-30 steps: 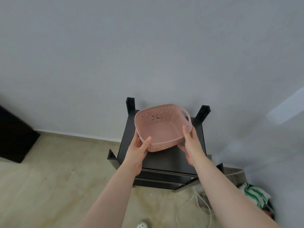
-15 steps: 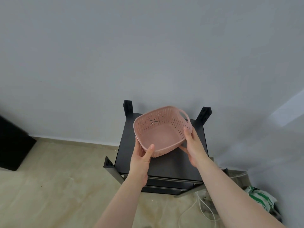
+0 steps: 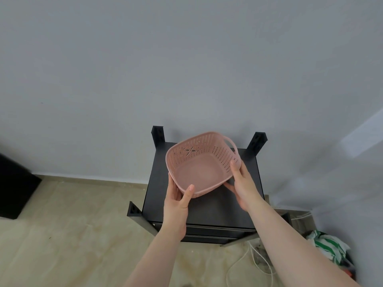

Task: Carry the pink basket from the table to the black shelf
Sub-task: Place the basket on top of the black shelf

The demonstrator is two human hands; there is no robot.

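The pink basket [image 3: 199,170], perforated and empty, hangs tilted over the top board of the black shelf [image 3: 209,210]. My left hand [image 3: 178,201] grips its near left rim with the thumb hooked inside. My right hand [image 3: 242,183] clasps the right wall, thumb on the rim and fingers underneath. The basket's underside is hidden, so I cannot tell whether it touches the board. The shelf stands against the grey wall, its black corner posts sticking up around the top.
A dark cabinet [image 3: 14,189] stands at the left edge. White cables [image 3: 255,259] trail on the beige floor to the right of the shelf, beside a green-and-white bag [image 3: 329,247] in the corner.
Both hands have kept hold of the basket and brought it lower and closer over the shelf top. My view has moved nearer to the shelf.
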